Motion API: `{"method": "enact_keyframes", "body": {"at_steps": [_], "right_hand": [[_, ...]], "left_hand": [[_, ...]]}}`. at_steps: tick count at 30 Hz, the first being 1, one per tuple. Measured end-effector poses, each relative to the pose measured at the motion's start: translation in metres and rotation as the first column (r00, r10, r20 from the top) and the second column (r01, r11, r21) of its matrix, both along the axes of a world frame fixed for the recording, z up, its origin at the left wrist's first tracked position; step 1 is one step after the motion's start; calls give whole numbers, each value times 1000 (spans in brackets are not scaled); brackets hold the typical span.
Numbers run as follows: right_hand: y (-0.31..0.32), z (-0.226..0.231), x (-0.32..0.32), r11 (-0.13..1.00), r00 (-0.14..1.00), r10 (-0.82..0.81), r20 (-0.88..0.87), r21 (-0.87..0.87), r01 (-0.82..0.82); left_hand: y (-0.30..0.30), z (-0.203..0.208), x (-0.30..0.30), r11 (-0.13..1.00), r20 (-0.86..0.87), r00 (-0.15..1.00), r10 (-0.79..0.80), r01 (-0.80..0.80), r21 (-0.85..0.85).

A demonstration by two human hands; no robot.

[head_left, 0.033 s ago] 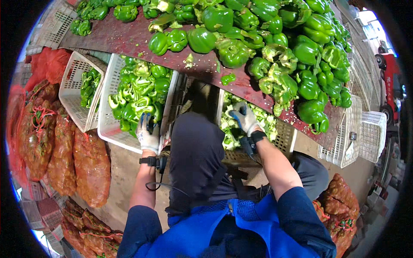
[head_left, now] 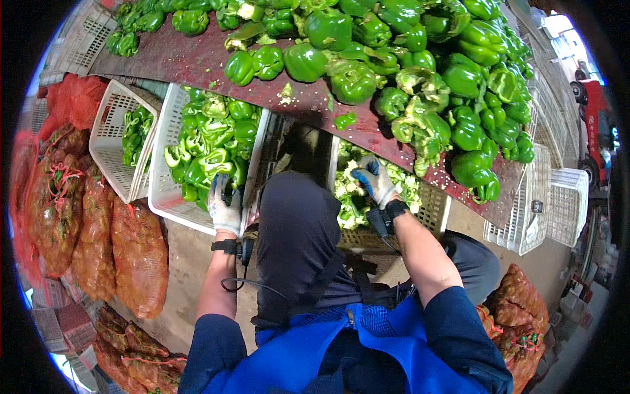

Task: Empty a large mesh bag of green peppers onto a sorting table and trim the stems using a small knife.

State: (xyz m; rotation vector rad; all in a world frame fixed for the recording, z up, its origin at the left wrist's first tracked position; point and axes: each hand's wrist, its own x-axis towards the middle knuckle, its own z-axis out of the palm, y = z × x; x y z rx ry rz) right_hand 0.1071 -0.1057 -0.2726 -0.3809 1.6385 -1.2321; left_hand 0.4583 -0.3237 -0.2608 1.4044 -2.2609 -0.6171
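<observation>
My left hand (head_left: 225, 209), in a white glove with blue fingertips, rests at the near edge of a white crate (head_left: 172, 208) filled with green bell peppers (head_left: 213, 144), several of them cut or split. Its fingers are apart and touch the peppers, with no piece seen in its grip. Over a second crate (head_left: 434, 205), under the board's edge, hangs my right hand (head_left: 376, 182), gloved alike. Pale green pepper cores and scraps (head_left: 405, 185) fill that crate. Thumb and fingers are spread, and I see nothing between them. A dark device is strapped to each wrist.
A dark red board (head_left: 262, 93) ahead bears a large heap of bell peppers (head_left: 466, 75). Left stands a smaller white crate (head_left: 108, 134) with peppers; beyond it lie red mesh sacks (head_left: 139, 256). More white crates (head_left: 567, 197) and another sack (head_left: 522, 308) are on the right.
The whole view has shifted very slightly to the left. Both hands stay at their crates; the peppers lie as before.
</observation>
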Motion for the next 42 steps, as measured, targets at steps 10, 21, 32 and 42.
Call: {"method": "enact_keyframes", "body": {"at_steps": [10, 21, 32, 42], "right_hand": [[52, 118, -4, 924, 978, 19, 206, -378, 61], [89, 233, 21, 887, 994, -98, -57, -457, 61], [107, 245, 31, 978, 883, -126, -452, -203, 36], [111, 247, 40, 988, 763, -31, -645, -138, -76]], "left_hand": [[10, 152, -71, 871, -617, 769, 168, 178, 458], [120, 226, -223, 221, -758, 521, -393, 853, 472], [171, 227, -231, 714, -549, 582, -599, 699, -39], [178, 196, -240, 367, -774, 614, -154, 763, 533]]}}
